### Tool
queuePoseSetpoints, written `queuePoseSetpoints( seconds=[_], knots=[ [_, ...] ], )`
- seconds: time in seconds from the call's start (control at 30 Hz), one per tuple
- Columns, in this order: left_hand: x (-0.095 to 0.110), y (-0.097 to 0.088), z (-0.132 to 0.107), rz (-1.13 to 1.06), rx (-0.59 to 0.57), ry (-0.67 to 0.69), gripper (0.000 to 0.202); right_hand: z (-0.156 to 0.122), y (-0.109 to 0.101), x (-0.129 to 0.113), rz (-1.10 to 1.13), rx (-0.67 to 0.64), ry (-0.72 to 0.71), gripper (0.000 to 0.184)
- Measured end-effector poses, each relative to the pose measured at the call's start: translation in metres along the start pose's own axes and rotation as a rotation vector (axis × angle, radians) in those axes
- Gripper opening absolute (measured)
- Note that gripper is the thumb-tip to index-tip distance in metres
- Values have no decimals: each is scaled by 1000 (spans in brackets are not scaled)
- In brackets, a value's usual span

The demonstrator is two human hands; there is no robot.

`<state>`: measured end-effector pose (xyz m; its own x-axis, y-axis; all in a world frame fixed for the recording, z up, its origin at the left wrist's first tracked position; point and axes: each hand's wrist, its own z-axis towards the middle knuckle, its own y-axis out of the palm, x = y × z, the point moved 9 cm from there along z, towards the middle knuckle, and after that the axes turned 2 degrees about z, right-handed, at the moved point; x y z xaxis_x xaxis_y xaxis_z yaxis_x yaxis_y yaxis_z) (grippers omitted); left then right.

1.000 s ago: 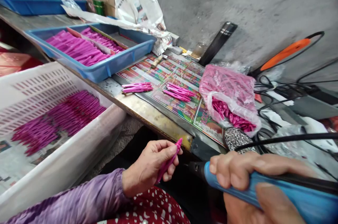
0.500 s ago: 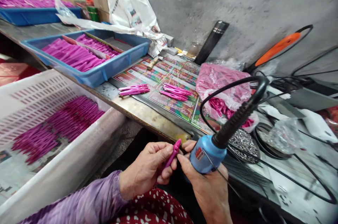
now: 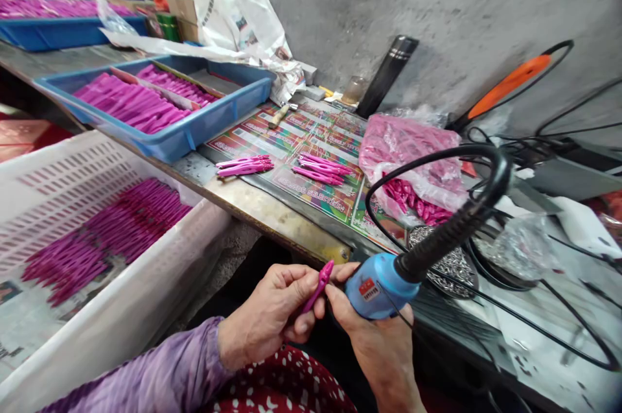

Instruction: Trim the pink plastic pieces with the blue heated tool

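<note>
The rear wall (image 3: pixel 486 11) is grey, with a rough, mottled, unpainted-looking finish and lighter scuff marks. A long work surface (image 3: pixel 90 58) runs along its base, diagonally from upper left to lower right. The surface is dark, with a pale, stained strip (image 3: pixel 257 202) along the front edge and a yellow patch (image 3: pixel 335 252) near the middle. Below the edge, a small area of rough grey floor (image 3: pixel 238 246) is visible. Lighting is diffuse; shadows are soft.
</note>
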<state>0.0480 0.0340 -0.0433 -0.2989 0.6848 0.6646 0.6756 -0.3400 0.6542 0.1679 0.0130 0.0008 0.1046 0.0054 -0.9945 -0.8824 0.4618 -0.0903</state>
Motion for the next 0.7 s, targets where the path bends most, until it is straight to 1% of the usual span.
queuePoseSetpoints(
  seconds=[0.1,0.23,0.43,0.7],
  knots=[
    [-1,-1,-1,5,12,13,58,0,0,-1,11,25,-25,16],
    [-3,1,-3,9,-6,9,57,2,0,-6,12,65,-41,14],
    [-3,-1,-2,0,16,8,57,1,3,-15,11,40,-51,15],
    [-5,-3,-1,7,11,11,57,1,2,-8,23,42,-39,15]
  ],
)
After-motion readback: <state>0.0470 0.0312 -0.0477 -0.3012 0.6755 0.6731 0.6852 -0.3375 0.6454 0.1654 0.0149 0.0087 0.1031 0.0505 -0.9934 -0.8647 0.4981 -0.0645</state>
